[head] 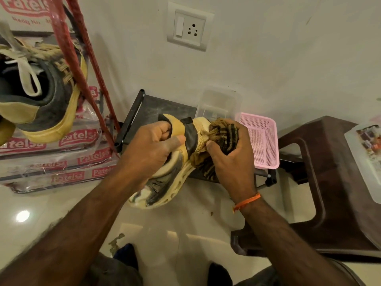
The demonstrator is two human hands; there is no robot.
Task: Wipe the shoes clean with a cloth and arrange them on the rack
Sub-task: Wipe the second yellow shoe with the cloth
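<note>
My left hand [150, 149] grips a yellow and dark grey sneaker [165, 186] by its heel and collar, sole turned to the right, toe pointing down toward me. A brown, black-striped cloth [223, 131] is bunched in my right hand [233, 159] and pressed against the shoe's side near the heel. The matching sneaker [41, 100] sits on a red rack [68, 48] at the upper left, laces hanging loose. Below my hands lies a low black shelf [148, 112] against the wall.
A clear plastic box [218, 102] and a pink mesh basket [261, 139] rest on the black shelf. A dark brown plastic stool [334, 182] stands at the right with a clear container [365, 157] on it. Stacked printed packages [55, 166] lie left. A wall socket [188, 26] is above.
</note>
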